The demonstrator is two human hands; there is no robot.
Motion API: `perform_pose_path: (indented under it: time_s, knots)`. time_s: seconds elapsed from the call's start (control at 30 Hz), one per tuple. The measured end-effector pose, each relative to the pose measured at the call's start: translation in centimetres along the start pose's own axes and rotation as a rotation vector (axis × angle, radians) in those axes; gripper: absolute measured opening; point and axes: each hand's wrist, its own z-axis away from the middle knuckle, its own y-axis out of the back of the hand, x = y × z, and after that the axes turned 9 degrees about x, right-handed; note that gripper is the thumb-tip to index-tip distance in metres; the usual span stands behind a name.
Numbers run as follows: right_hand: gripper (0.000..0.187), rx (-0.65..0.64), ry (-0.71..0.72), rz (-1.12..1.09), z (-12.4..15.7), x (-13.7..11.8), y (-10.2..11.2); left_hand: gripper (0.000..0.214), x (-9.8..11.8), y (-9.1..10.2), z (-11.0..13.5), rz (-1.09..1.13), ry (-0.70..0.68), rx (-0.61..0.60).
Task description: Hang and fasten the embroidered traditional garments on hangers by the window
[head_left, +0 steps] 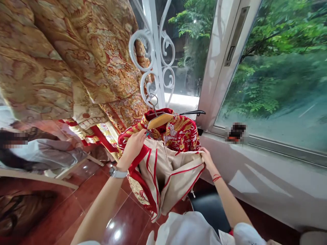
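Observation:
My left hand (135,147), wearing a watch (112,171) at the wrist, is closed on the left end of a skirt's (167,177) top edge. My right hand (207,160), with a red string at the wrist, pinches the edge's right end. Between them the skirt spreads, its cream inner side with red trim facing me; some embroidered red and gold cloth shows at the lower left. Just behind is a red jacket (182,131) embroidered in gold and silver, on a hanger (159,120) with a metal hook. Fingertips of both hands are partly hidden.
Large gold embroidered garments (76,61) hang at the upper left. A white scrolled iron post (157,51) stands behind the jacket. A window frame (219,68) and low wall are on the right. A black seat (211,207) sits below. A person (53,154) is at the far left.

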Motion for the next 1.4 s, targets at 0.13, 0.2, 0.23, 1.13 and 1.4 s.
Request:
perform_pose_path:
  time_s: [0.13,0.2,0.23,1.13,1.4]
  knots:
    - [0.020,-0.113,-0.063,-0.065,-5.6,-7.4,2.3,0.033,-1.0,0.7,-0.2,0.054,-0.026,-0.017]
    - [0.023,-0.181,-0.079,-0.054,-7.9,-11.1,3.8,0.035,-1.5,0.8,-0.3,0.077,-0.029,-0.026]
    - [0.024,-0.221,-0.084,-0.027,-8.8,-12.9,4.5,0.036,-1.7,0.9,-0.4,0.089,-0.033,-0.033]
    - [0.037,0.056,0.285,-0.034,-8.3,-32.7,3.2,0.032,3.7,2.0,0.7,-0.544,-0.032,-0.170]
    - [0.026,-0.464,0.382,0.162,-5.4,-30.1,9.2,0.036,3.3,2.5,1.1,-0.606,-0.068,-0.107]
